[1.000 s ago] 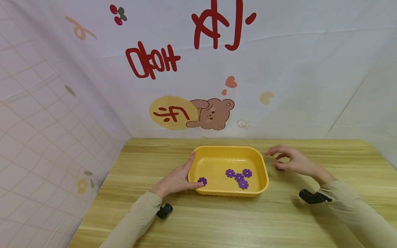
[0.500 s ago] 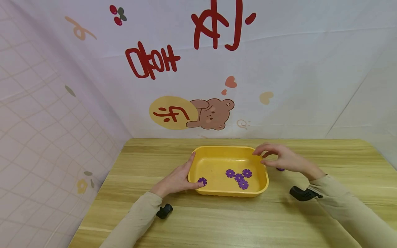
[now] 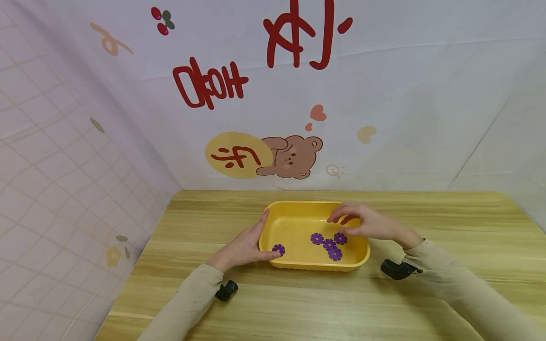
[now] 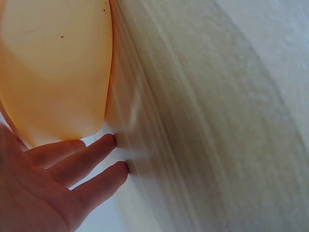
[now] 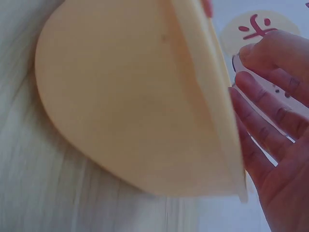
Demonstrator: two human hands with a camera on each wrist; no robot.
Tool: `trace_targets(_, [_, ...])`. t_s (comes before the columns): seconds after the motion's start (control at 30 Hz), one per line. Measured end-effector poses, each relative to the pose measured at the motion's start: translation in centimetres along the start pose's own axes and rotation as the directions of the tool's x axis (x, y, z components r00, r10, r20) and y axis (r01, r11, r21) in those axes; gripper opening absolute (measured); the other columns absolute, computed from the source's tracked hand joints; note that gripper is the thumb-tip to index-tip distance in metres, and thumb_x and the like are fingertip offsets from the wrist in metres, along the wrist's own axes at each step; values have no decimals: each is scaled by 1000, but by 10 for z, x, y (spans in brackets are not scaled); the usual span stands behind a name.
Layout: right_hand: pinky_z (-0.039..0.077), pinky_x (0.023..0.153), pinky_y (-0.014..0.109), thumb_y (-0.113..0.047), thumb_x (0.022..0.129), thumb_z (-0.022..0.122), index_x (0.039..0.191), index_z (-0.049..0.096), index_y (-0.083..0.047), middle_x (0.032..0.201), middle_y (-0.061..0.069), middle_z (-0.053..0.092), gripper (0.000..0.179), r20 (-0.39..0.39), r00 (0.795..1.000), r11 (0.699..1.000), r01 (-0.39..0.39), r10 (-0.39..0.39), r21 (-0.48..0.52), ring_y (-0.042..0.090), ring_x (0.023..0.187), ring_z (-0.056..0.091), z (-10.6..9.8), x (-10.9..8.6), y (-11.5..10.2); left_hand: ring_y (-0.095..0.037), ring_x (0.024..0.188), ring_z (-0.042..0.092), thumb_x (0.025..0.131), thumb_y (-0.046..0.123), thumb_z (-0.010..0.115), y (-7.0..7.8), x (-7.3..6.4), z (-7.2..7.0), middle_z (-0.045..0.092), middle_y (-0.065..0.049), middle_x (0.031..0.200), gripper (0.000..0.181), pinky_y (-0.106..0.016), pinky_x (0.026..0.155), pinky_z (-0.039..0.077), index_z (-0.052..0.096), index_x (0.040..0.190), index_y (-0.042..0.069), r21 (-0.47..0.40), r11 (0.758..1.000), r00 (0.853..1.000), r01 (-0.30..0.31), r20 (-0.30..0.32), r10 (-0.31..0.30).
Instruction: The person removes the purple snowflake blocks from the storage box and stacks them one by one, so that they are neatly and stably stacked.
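Five purple flower-shaped discs [image 3: 334, 254] lie inside the yellow tray [image 3: 294, 228] on the wooden desk [image 3: 298, 303]. Four of them sit close together toward the tray's right end, the nearest one partly overlapping its neighbour, and the fifth lies alone in the near left corner.

We see the left hand [image 3: 245, 246] holding the tray by its left end: the thumb [image 3: 268, 255] crosses the rim and its tip meets the edge of that lone disc, at least as seen from the head view. In the left wrist view, the fingers [image 4: 87, 163] are outside, spread a little apart, one of them against the tray's wall.

The right hand [image 3: 373, 225] hangs over the tray's right side, near the four discs. Its fingers [image 5: 264, 104] are loosely bent and released, with a gap between thumb and forefinger and nothing we can see between them. We cannot tell whether a fingertip touches the tray floor. From the right wrist, we look at the outside of the tray wall, with this hand beside its rim.

Both arms wear beige sleeves [image 3: 460, 279], and a black device [image 3: 227, 291] sits at the left wrist, another black unit [image 3: 398, 270] at the right. Behind the desk we have a pale wall covering [image 3: 409, 142] printed with red characters [image 3: 213, 83], hearts and a brown bear [image 3: 294, 158] beside a yellow circle [image 3: 236, 155].
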State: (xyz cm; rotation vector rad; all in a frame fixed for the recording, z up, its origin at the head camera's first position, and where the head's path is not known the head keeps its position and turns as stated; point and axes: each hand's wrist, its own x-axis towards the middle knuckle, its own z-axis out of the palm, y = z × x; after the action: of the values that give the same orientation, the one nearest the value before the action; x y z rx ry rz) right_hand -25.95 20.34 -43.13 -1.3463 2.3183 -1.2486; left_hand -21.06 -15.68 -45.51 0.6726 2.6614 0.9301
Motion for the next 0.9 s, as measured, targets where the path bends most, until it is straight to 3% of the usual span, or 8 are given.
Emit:
trace_targets(0.3, [53,85,41,5,87,65,114,64,0,112,18,61,27,55,998,998,-11,8,58,31,100,59,15,15,-2,-28,125,46,77,57,74,-1,0,0,31,-20,151,118,-42,105,36,-6,156,19,0,1000,1000,-3,-2,3])
trace_targets(0.57, [53,85,39,2,90,63,114,64,1,112,15,62,25,94,993,994,-84,77,69,29,100,60,24,25,2,-29,125,46,78,56,74,-1,-1,0,31,-20,151,117,-42,105,36,-5,156,20,-5,1000,1000,-3,-4,3])
trace_targets(0.9, [53,83,38,-4,87,68,112,67,0,109,12,64,25,156,976,989,-146,149,-28,30,96,61,36,34,5,-29,127,45,78,55,75,0,0,0,29,-19,153,117,-42,106,35,-6,156,20,-18,1000,1000,14,8,-13])
